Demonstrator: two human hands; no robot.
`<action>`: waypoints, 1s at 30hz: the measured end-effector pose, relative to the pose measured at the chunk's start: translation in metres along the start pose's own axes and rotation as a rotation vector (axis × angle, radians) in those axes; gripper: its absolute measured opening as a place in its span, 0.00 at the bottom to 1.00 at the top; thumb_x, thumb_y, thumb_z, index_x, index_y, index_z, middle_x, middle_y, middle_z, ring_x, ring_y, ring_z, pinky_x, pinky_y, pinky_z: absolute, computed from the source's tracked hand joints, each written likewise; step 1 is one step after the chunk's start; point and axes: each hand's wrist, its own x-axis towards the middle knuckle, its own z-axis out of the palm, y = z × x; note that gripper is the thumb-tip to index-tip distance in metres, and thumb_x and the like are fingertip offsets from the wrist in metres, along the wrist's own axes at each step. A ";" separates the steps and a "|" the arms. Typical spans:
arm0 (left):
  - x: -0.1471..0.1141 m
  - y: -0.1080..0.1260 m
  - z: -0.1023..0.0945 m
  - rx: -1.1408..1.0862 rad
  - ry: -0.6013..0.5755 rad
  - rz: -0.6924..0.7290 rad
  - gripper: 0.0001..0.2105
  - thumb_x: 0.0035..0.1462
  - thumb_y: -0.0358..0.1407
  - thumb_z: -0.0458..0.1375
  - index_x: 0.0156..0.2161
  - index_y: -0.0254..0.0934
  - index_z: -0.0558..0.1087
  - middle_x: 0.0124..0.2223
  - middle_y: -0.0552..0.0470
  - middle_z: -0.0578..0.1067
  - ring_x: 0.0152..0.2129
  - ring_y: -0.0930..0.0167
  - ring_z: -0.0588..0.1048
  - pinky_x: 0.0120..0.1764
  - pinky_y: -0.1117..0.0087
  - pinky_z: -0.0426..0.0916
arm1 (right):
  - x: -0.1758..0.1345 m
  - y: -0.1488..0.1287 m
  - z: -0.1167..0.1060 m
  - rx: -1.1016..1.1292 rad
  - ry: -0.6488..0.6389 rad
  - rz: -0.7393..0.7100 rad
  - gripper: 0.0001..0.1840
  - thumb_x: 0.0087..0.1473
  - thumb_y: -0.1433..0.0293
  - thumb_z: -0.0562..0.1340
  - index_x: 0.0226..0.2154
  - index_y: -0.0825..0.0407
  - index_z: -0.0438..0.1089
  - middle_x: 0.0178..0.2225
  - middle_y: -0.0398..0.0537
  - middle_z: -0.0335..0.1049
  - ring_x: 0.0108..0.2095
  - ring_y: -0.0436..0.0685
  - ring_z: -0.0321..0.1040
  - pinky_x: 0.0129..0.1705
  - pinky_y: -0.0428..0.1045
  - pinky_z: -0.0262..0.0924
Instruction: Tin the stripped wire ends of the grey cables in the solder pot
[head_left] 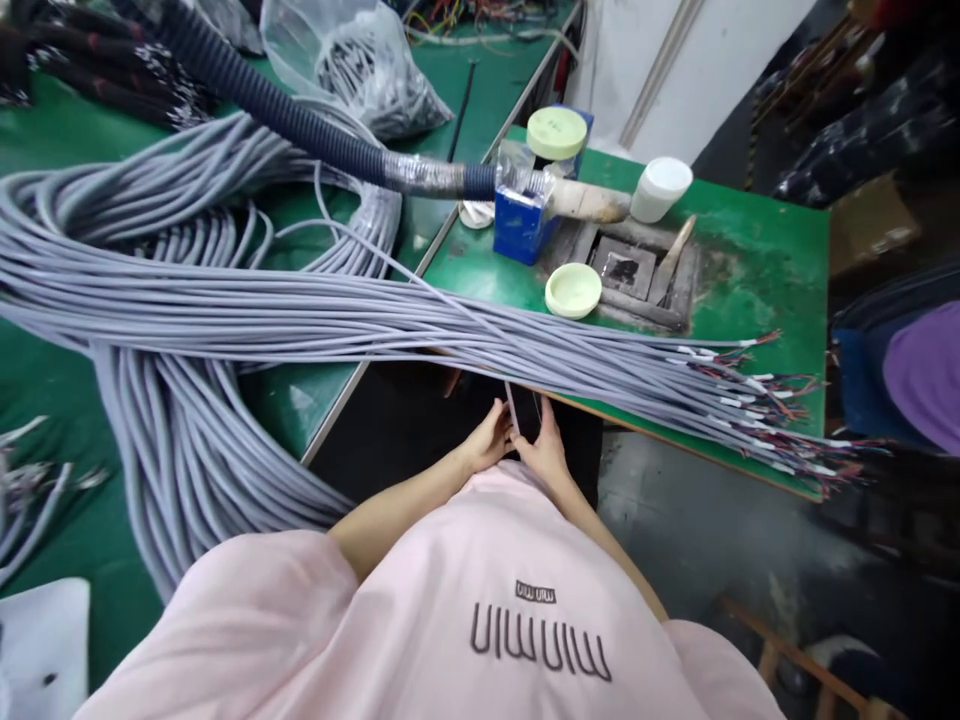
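My left hand (489, 438) and my right hand (545, 448) are together in front of my waist, just below the table edge. Between them is a thin, dark phone (526, 412) with a pale edge, seen at a steep angle. The right fingers curl round its right side, with the thumb on the near end. The left fingers are bent against its left side. A thick bundle of grey cables (322, 310) stretches across the tables just beyond my hands, touched by neither. At its right end, stripped coloured wires (795, 410) fan out.
A ridged dark hose (300, 125) with a taped nozzle rests on a blue box (517, 225). Nearby are a soot-stained square heating pot (622, 270), a scraper (673, 260), a white jar (660, 188) and a pale lid (573, 291). A bag of cable pieces (375, 75) lies behind.
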 end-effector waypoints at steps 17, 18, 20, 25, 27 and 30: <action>-0.004 0.055 -0.071 -0.408 0.047 0.135 0.42 0.57 0.65 0.36 0.43 0.25 0.74 0.36 0.37 0.78 0.32 0.62 0.78 0.47 0.54 0.72 | 0.006 -0.005 0.012 0.271 -0.183 -0.064 0.43 0.51 0.55 0.63 0.64 0.50 0.49 0.58 0.63 0.56 0.49 0.62 0.65 0.49 0.62 0.67; -0.003 0.057 -0.074 -0.408 0.058 0.145 0.42 0.56 0.65 0.36 0.42 0.25 0.74 0.35 0.38 0.78 0.32 0.62 0.78 0.46 0.55 0.72 | 0.004 0.000 0.010 0.270 -0.192 -0.034 0.43 0.50 0.54 0.64 0.63 0.50 0.50 0.57 0.63 0.57 0.49 0.62 0.66 0.48 0.62 0.67; -0.001 0.061 -0.079 -0.402 0.068 0.146 0.44 0.55 0.66 0.34 0.41 0.24 0.74 0.33 0.37 0.78 0.31 0.63 0.78 0.46 0.56 0.73 | -0.001 0.010 0.006 0.270 -0.194 0.025 0.42 0.50 0.53 0.63 0.63 0.51 0.52 0.56 0.63 0.57 0.48 0.63 0.66 0.48 0.62 0.67; 0.000 0.064 -0.087 -0.412 0.082 0.163 0.45 0.55 0.65 0.31 0.41 0.24 0.74 0.34 0.39 0.78 0.29 0.66 0.78 0.47 0.57 0.72 | -0.012 0.024 0.007 0.274 -0.161 0.099 0.43 0.49 0.51 0.63 0.62 0.52 0.54 0.55 0.64 0.59 0.48 0.63 0.66 0.47 0.63 0.67; -0.003 0.062 -0.086 -0.415 0.074 0.163 0.45 0.55 0.65 0.32 0.42 0.25 0.74 0.34 0.38 0.78 0.29 0.65 0.78 0.48 0.55 0.72 | -0.011 0.022 0.008 0.259 -0.175 0.065 0.42 0.50 0.52 0.63 0.61 0.52 0.54 0.55 0.64 0.59 0.48 0.63 0.66 0.47 0.62 0.67; -0.013 0.057 -0.080 -0.414 0.021 0.122 0.45 0.55 0.66 0.32 0.43 0.24 0.73 0.36 0.36 0.78 0.32 0.61 0.78 0.48 0.51 0.71 | -0.003 0.006 0.004 0.216 -0.210 -0.099 0.36 0.54 0.56 0.62 0.61 0.51 0.56 0.54 0.61 0.61 0.50 0.63 0.66 0.48 0.61 0.67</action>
